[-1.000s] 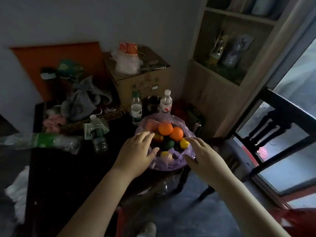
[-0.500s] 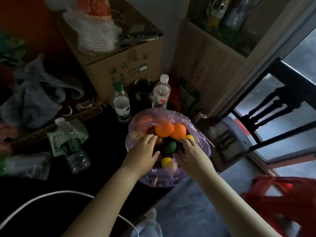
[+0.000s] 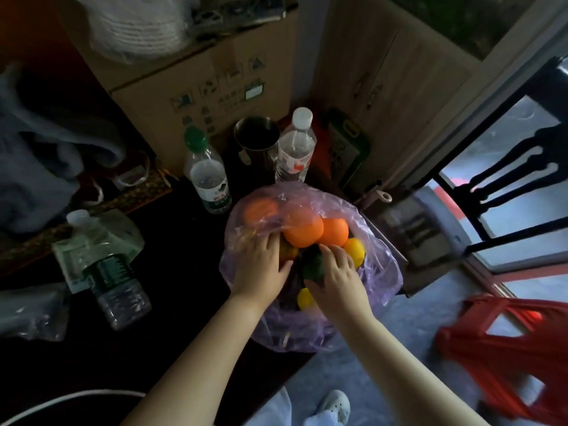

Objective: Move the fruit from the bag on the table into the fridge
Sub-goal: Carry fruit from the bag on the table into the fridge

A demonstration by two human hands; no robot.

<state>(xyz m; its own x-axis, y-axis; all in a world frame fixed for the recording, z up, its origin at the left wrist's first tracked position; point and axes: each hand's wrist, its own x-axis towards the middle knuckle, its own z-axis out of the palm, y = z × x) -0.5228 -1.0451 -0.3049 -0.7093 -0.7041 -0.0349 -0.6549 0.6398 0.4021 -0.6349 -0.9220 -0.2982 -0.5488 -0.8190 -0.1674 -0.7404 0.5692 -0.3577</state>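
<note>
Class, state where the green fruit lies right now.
Head view: the green fruit sits in the middle of the purple bag, just below the two oranges, between the left hand and the right hand.

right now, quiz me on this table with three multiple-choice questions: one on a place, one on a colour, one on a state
1. Where does the metal cup stand?
A. inside the bag
B. between the two upright water bottles
C. on top of the cardboard box

2. What colour is the cap of the upright bottle on the cup's left in the view?
A. green
B. red
C. blue

3. How is the purple plastic bag?
A. knotted shut
B. flat and empty
C. open, both hands in it

Answers:
1 B, a bottle stands on each side of it.
2 A, that cap is green.
3 C, the left hand and right hand reach the oranges through its open mouth.
</note>
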